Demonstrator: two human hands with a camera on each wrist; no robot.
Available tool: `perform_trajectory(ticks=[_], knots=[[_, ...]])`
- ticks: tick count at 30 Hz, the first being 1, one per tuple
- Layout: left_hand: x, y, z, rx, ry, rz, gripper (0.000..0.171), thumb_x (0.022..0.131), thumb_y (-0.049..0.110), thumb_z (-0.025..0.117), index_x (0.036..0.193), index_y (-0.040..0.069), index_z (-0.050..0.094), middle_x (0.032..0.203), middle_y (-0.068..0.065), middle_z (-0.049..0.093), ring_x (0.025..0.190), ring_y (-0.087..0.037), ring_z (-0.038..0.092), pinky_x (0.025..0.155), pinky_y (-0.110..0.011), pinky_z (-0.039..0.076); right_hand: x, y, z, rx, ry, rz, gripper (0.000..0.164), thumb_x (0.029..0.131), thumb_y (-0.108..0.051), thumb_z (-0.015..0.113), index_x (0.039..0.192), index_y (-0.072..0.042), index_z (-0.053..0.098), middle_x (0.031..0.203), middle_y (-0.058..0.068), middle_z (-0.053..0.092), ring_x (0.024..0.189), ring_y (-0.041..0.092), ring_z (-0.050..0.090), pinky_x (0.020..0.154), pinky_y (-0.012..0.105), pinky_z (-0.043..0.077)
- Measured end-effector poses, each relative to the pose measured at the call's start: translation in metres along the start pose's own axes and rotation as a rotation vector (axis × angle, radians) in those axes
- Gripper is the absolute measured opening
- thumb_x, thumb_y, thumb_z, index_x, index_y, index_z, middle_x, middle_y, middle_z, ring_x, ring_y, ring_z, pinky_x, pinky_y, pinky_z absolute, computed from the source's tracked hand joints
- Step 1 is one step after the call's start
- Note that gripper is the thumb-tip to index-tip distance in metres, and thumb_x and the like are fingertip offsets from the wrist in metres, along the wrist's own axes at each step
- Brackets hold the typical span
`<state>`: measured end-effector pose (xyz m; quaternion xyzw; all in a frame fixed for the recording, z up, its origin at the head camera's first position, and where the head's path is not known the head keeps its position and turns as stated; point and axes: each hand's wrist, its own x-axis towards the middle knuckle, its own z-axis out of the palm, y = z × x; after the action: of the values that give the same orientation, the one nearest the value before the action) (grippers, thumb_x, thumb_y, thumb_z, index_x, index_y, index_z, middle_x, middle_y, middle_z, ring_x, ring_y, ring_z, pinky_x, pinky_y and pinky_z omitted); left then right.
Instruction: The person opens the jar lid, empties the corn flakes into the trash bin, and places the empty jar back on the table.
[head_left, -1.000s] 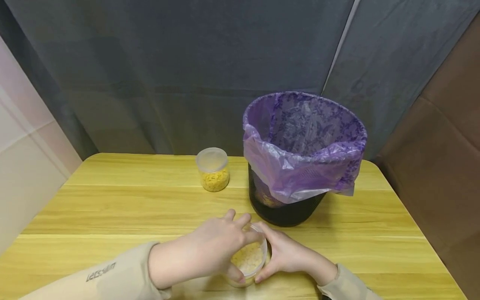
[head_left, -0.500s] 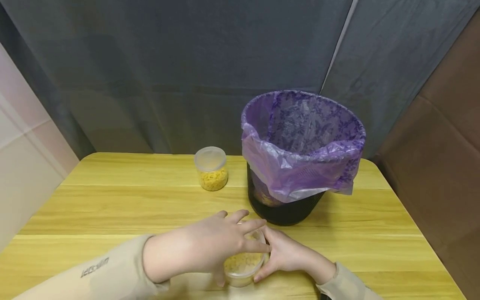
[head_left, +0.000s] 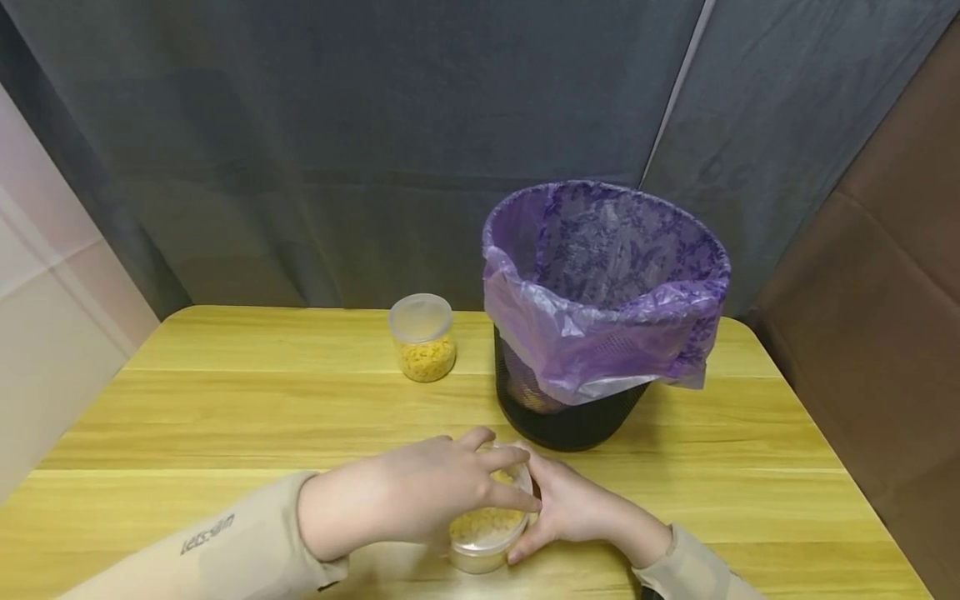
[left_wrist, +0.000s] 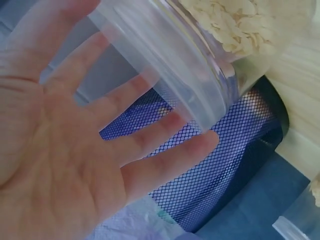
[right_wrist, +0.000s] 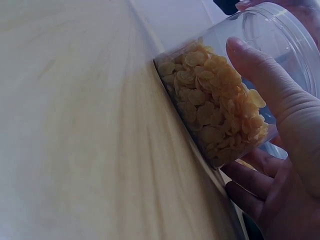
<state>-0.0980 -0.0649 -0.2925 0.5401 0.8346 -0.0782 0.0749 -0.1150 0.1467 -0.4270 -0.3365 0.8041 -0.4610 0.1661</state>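
A clear plastic jar of cornflakes stands upright near the table's front, its see-through lid in place. My right hand grips the jar from the right, the thumb lying along its side in the right wrist view and the other fingers round the far side. My left hand reaches over the lid from the left. In the left wrist view its fingers are spread and fairly straight, their tips at the lid's edge. The left thumb is hidden in the head view.
A second clear jar, partly filled with yellow flakes, stands at the table's back. Right of it is a black mesh bin lined with a purple bag, close behind my right hand. Grey curtain hangs behind the table.
My left hand has loosened from the lid's rim; its thumb has swung out of sight and its fingers now lie across the lid. The right hand keeps its hold on the jar.
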Motion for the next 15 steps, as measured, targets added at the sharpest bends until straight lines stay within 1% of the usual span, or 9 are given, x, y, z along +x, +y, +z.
perform_trajectory(ticks=[3, 5, 7, 10, 13, 15], knots=[[0.0007, -0.0004, -0.0004, -0.011, 0.004, 0.001, 0.095, 0.054, 0.030, 0.093, 0.137, 0.046, 0.048, 0.145, 0.003, 0.038, 0.112, -0.022, 0.046, 0.069, -0.031, 0.051, -0.0001, 0.0006, -0.0007, -0.004, -0.006, -0.001, 0.086, 0.059, -0.037, 0.091, 0.128, -0.026, 0.041, 0.115, -0.007, 0.054, 0.104, 0.010, 0.054, 0.091, 0.030, 0.044], [0.0010, -0.0003, 0.0000, -0.013, 0.012, 0.000, 0.095, 0.053, 0.030, 0.093, 0.136, 0.046, 0.049, 0.144, 0.004, 0.039, 0.109, -0.021, 0.046, 0.067, -0.030, 0.051, -0.0004, 0.0005, -0.0008, -0.002, -0.013, -0.001, 0.087, 0.060, -0.037, 0.091, 0.130, -0.026, 0.040, 0.118, -0.007, 0.053, 0.105, 0.010, 0.054, 0.092, 0.030, 0.043], [0.0014, -0.0001, 0.0004, -0.014, 0.023, -0.004, 0.095, 0.052, 0.031, 0.093, 0.135, 0.046, 0.050, 0.142, 0.004, 0.041, 0.106, -0.020, 0.047, 0.065, -0.029, 0.051, -0.0010, -0.0001, -0.0010, -0.004, -0.020, 0.002, 0.093, 0.061, -0.037, 0.090, 0.136, -0.024, 0.037, 0.123, -0.005, 0.052, 0.109, 0.011, 0.053, 0.094, 0.031, 0.043], [0.0020, 0.0003, 0.0010, -0.017, 0.037, -0.020, 0.095, 0.050, 0.034, 0.093, 0.134, 0.045, 0.052, 0.136, 0.006, 0.045, 0.102, -0.020, 0.047, 0.061, -0.028, 0.051, -0.0021, -0.0017, -0.0015, -0.010, -0.030, 0.021, 0.106, 0.062, -0.038, 0.089, 0.146, -0.023, 0.027, 0.134, -0.003, 0.047, 0.117, 0.013, 0.049, 0.098, 0.033, 0.040], [0.0026, 0.0006, 0.0017, -0.012, 0.044, -0.033, 0.093, 0.050, 0.038, 0.093, 0.134, 0.044, 0.052, 0.131, 0.007, 0.048, 0.097, -0.019, 0.046, 0.059, -0.026, 0.049, -0.0021, -0.0030, -0.0020, -0.011, -0.035, 0.045, 0.115, 0.061, -0.039, 0.089, 0.150, -0.026, 0.018, 0.140, -0.002, 0.043, 0.123, 0.015, 0.045, 0.101, 0.036, 0.036], [0.0032, 0.0005, 0.0023, -0.012, 0.050, -0.039, 0.093, 0.050, 0.041, 0.092, 0.134, 0.044, 0.052, 0.128, 0.007, 0.049, 0.094, -0.019, 0.045, 0.058, -0.025, 0.048, -0.0017, -0.0036, -0.0023, -0.005, -0.037, 0.049, 0.116, 0.061, -0.038, 0.090, 0.150, -0.030, 0.017, 0.142, -0.003, 0.042, 0.126, 0.016, 0.043, 0.103, 0.038, 0.035]])
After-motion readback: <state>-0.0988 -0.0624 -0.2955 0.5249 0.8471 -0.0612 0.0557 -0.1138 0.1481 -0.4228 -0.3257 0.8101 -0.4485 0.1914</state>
